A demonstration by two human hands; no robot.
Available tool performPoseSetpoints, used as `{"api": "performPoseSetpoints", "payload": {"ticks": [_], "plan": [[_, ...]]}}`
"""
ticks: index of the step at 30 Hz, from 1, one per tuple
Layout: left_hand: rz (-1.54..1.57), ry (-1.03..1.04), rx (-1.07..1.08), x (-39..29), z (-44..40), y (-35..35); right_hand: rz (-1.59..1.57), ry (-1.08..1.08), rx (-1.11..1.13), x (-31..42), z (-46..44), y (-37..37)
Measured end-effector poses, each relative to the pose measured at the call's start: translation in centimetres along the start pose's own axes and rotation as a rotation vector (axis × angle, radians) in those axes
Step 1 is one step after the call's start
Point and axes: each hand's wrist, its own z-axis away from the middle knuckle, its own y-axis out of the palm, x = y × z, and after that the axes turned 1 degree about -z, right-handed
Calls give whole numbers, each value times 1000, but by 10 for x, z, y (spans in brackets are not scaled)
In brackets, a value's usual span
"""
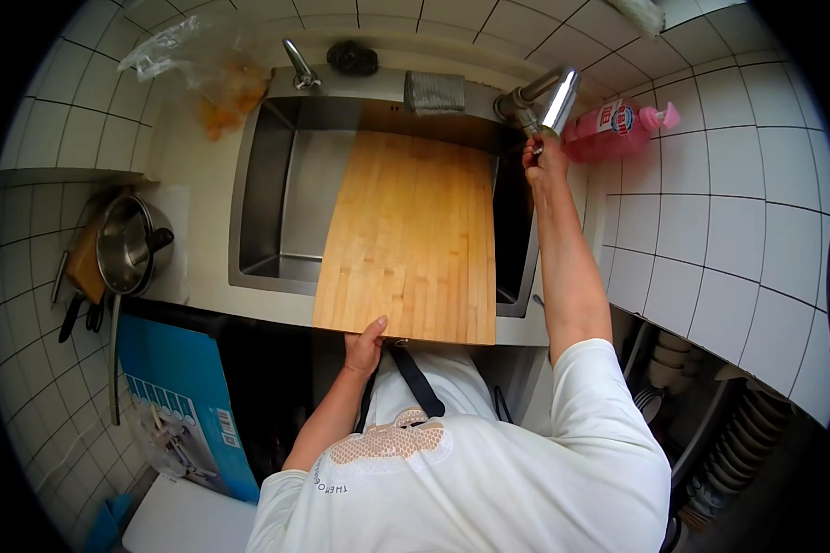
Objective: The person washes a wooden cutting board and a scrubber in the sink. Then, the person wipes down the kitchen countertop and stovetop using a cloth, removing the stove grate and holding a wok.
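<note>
A large wooden cutting board [415, 240] lies over the steel sink [281, 212], covering its middle and right part and reaching past the front edge. My left hand [365, 348] grips the board's front edge, thumb on top and fingers hidden underneath. At the back right, my right hand [546, 152] is closed at the chrome faucet [553, 106], by its lower side. The exact part under those fingers is too small to tell. No water shows from the spout.
Pink soap bottle [609, 131] right of the faucet; gray cloth [434, 93] and dark scrubber [352, 58] behind the sink. Small tap [301, 66] and plastic bag [221, 83] at back left. Metal pot [124, 241] at left; stacked dishes [742, 442] low right.
</note>
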Motion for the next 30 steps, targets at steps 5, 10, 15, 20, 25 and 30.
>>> {"api": "performPoseSetpoints", "payload": {"ticks": [5, 10, 15, 20, 25, 30], "plan": [[-8, 0, -14, -2, 1, 3, -8, -14, 5, -2, -4, -3], [-10, 14, -21, -3, 2, 6, 10, -30, 24, 2, 9, 1], [-44, 58, -6, -3, 2, 7, -293, 137, 65, -34, 30, -9], [-31, 8, -7, -2, 2, 4, -275, 420, 182, -52, 55, 29], [-38, 0, -14, 0, 3, 1, -174, 452, 675, -24, 57, 42], [-18, -18, -41, -1, 4, 3, 1306, -541, 939, -138, 23, -49]]}}
